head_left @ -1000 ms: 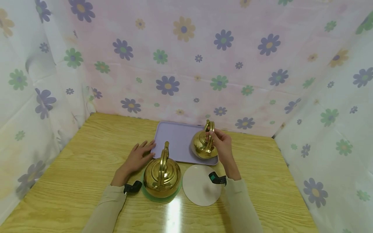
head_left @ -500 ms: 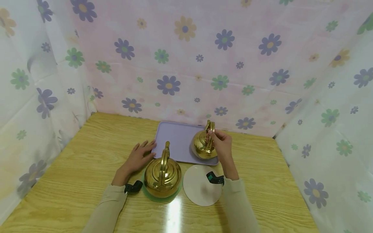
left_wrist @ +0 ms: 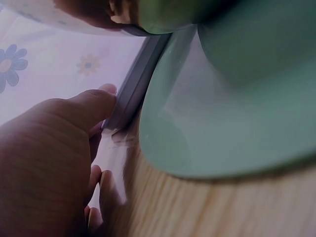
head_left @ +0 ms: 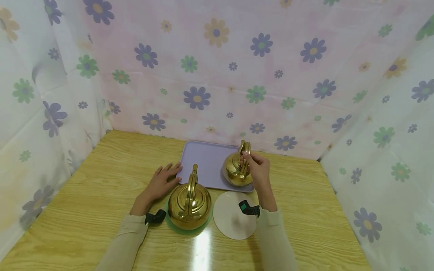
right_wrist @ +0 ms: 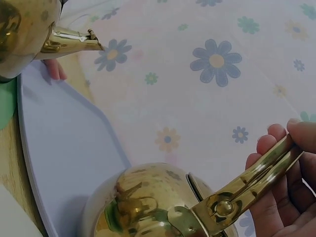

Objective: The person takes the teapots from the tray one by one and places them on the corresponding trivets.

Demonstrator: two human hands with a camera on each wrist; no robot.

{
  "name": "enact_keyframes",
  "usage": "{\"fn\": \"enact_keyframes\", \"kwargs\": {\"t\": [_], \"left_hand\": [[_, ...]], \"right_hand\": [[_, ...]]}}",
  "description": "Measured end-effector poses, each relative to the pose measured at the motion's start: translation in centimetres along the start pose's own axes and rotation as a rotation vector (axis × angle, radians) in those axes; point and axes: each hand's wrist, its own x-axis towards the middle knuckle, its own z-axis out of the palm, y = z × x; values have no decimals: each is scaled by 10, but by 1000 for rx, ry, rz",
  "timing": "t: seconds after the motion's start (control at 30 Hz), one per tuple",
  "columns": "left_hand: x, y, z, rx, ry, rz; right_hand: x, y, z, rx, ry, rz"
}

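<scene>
One hand [head_left: 261, 169] (right), curled round kettle handle [right_wrist: 253, 172]

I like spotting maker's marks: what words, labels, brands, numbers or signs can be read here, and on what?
None can be read.
The front kettle, rear kettle and purple tray show no lettering; the cloth bears printed flowers.
The left wrist device and right wrist device are too small to tell.

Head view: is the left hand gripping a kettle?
No, the left hand rests its spread fingers at the edge of the purple tray, while the right hand holds the smaller kettle.
</scene>
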Motion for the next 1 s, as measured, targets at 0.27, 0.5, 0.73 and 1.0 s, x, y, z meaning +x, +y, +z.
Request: {"fn": "enact_keyframes", "kwargs": {"t": [0.27, 0.5, 0.73, 1.0], "left_hand": [[1, 0, 1, -2, -16, -20], [-1, -3, 1, 5, -15, -17], [-2, -1, -2, 5, -22, -26], [-1, 2, -2, -4, -31, -35]], "right_hand": [[-6, 3, 0, 31, 13, -6], [-11, 7, 3, 82, 19, -8], [-16, 4, 8, 97, 38, 7], [-19, 6, 9, 121, 63, -4]]}}
